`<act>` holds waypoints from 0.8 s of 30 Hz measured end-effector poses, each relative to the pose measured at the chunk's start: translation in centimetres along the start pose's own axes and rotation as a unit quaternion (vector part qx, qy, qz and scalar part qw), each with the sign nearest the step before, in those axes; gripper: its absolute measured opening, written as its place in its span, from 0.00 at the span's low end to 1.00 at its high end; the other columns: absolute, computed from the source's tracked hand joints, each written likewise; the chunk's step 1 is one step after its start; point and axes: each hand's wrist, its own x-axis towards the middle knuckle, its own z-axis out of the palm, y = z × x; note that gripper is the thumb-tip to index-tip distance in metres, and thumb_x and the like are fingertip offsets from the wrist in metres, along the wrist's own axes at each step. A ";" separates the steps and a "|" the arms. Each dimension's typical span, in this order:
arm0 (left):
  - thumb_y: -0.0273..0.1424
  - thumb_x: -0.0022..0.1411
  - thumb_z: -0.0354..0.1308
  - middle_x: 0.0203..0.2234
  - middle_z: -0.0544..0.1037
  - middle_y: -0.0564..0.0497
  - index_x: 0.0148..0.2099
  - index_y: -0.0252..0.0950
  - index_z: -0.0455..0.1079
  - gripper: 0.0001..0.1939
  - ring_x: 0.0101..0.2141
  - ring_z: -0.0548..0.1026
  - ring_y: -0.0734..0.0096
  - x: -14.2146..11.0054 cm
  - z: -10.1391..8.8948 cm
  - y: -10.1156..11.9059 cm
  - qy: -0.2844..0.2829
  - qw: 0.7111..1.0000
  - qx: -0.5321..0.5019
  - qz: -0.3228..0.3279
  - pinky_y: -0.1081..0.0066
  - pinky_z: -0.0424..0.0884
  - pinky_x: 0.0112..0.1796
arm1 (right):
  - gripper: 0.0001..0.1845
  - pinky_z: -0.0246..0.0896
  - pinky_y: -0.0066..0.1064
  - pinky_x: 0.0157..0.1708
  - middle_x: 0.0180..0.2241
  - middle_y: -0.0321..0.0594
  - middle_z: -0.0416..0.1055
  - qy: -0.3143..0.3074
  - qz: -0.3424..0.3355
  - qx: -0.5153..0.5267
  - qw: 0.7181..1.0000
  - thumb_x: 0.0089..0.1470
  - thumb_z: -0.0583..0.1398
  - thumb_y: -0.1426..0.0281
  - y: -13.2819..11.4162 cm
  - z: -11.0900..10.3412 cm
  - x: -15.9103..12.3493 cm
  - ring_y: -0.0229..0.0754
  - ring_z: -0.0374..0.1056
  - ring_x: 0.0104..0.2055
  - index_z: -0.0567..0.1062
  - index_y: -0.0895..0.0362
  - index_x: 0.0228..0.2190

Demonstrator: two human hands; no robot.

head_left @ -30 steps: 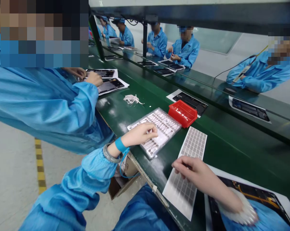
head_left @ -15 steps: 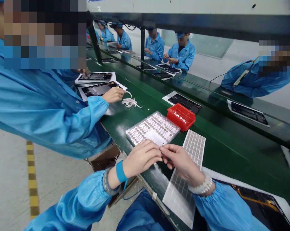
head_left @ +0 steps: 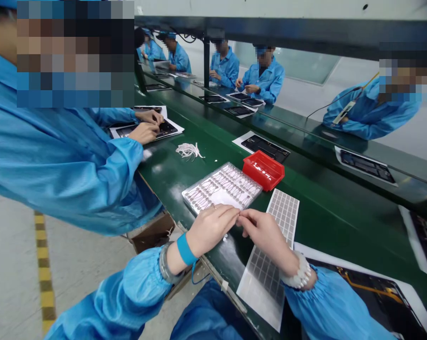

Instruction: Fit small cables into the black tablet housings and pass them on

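Note:
My left hand [head_left: 213, 227] and my right hand [head_left: 264, 232] meet fingertip to fingertip at the near edge of a clear tray [head_left: 222, 196]. Both are closed in a pinch; whatever sits between the fingers is too small and hidden to name. Rows of small round parts with thin wire leads fill the tray. Beneath my right forearm lies a sheet of grey square stickers [head_left: 286, 212]. A red bin [head_left: 263, 171] with small white bits in it stands behind the tray.
A dark device panel [head_left: 376, 302] on white backing lies at the right, partly under my sleeve. White strips [head_left: 189, 150] are heaped at the left, near a co-worker's hands [head_left: 147, 127]. More panels [head_left: 266, 146] lie along the green bench [head_left: 333, 222]. Other people sit opposite.
My fingertips have drawn closer together, and the small dark piece seen between them is now hidden. The co-worker's hand has moved from the white strips back over the panel.

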 end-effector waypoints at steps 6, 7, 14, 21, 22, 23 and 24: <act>0.28 0.67 0.47 0.30 0.77 0.51 0.37 0.35 0.69 0.10 0.30 0.75 0.72 0.6 0.5 0.3 -0.037 0.998 -0.004 -0.054 0.73 0.72 0.33 | 0.12 0.58 0.28 0.28 0.20 0.35 0.69 0.021 -0.015 -0.016 1.000 0.57 0.51 0.68 -0.2 0.0 -0.4 0.38 0.67 0.25 0.70 0.55 0.25; 0.28 0.67 0.48 0.30 0.76 0.51 0.37 0.34 0.69 0.09 0.30 0.75 0.72 0.7 0.6 0.0 -0.042 0.997 0.002 -0.065 0.73 0.72 0.33 | 0.12 0.58 0.28 0.27 0.21 0.35 0.69 0.019 -0.009 -0.007 1.000 0.57 0.51 0.67 -0.1 -0.2 -0.5 0.38 0.67 0.24 0.69 0.55 0.25; 0.19 0.60 0.48 0.36 0.78 0.49 0.40 0.35 0.71 0.12 0.38 0.74 0.63 1.7 -0.2 -2.6 -0.106 0.991 0.042 -0.068 0.63 0.70 0.42 | 0.17 0.56 0.28 0.28 0.22 0.35 0.68 0.024 0.015 -0.029 0.999 0.58 0.51 0.60 1.8 -3.3 -3.6 0.38 0.64 0.25 0.67 0.55 0.23; 0.32 0.69 0.47 0.39 0.76 0.47 0.49 0.35 0.66 0.12 0.39 0.73 0.64 1.1 0.3 5.9 -0.099 0.991 -0.091 0.010 0.64 0.69 0.41 | 0.20 0.49 0.25 0.19 0.15 0.28 0.55 -0.094 0.140 0.158 0.973 0.53 0.54 0.53 2.1 -5.4 -8.2 0.32 0.50 0.18 0.65 0.56 0.23; 0.32 0.70 0.45 0.37 0.76 0.48 0.46 0.35 0.67 0.11 0.37 0.73 0.66 1.1 0.8 7.3 -0.105 0.987 -0.117 0.024 0.65 0.69 0.39 | 0.20 0.49 0.25 0.19 0.14 0.28 0.54 -0.100 0.163 0.192 0.963 0.52 0.54 0.52 2.4 -5.6 -8.9 0.32 0.50 0.17 0.65 0.56 0.24; 0.31 0.70 0.44 0.34 0.76 0.49 0.43 0.35 0.68 0.12 0.35 0.73 0.67 1.1 1.4 8.5 -0.109 0.984 -0.135 0.034 0.65 0.69 0.38 | 0.21 0.49 0.24 0.19 0.15 0.28 0.55 -0.092 0.176 0.212 0.957 0.52 0.54 0.51 2.7 -5.8 -9.6 0.31 0.50 0.17 0.65 0.56 0.24; 0.30 0.70 0.43 0.31 0.76 0.50 0.40 0.35 0.68 0.13 0.33 0.72 0.68 1.1 2.0 9.5 -0.111 0.982 -0.151 0.036 0.66 0.68 0.37 | 0.20 0.50 0.24 0.19 0.15 0.28 0.55 -0.069 0.178 0.219 0.957 0.52 0.54 0.51 3.1 -6.0 -10.5 0.32 0.51 0.18 0.66 0.56 0.25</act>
